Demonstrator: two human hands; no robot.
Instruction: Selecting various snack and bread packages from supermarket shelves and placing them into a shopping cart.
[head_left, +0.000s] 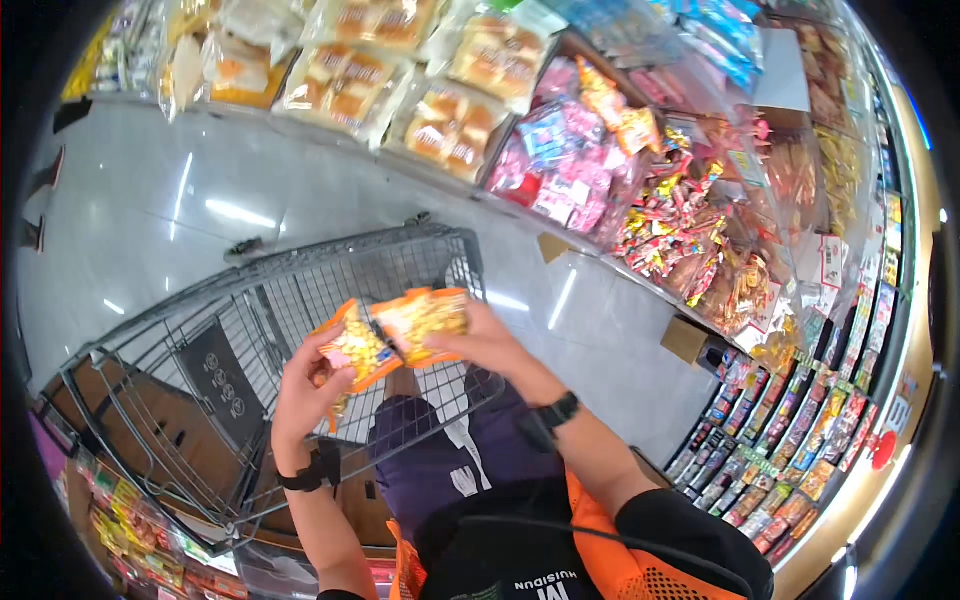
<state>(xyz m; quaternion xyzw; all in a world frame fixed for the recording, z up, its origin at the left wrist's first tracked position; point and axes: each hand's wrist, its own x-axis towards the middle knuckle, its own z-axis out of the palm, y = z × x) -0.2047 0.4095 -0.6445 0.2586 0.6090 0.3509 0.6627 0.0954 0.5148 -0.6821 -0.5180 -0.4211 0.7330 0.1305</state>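
Observation:
Two small orange-edged snack packets are held over the wire basket of a shopping cart (300, 300). My left hand (311, 375) grips the left packet (360, 349), whose clear front shows yellow, popcorn-like pieces. In my right hand (484, 341) is the right packet (424, 322), with similar yellow contents. The packets lie close side by side, a dark gap between them; whether they are joined I cannot tell. Part of another orange-edged packet seems to hang below my left hand. Each wrist wears a black band.
Bins ahead hold bagged bread buns (454, 127), pink packets (570, 165) and red-and-gold wrapped sweets (667, 225). Shelves of small packages (780, 442) stand at the right. Cardboard flaps (682, 339) stick out at the bins' base. Another person's feet (49, 172) show at the far left.

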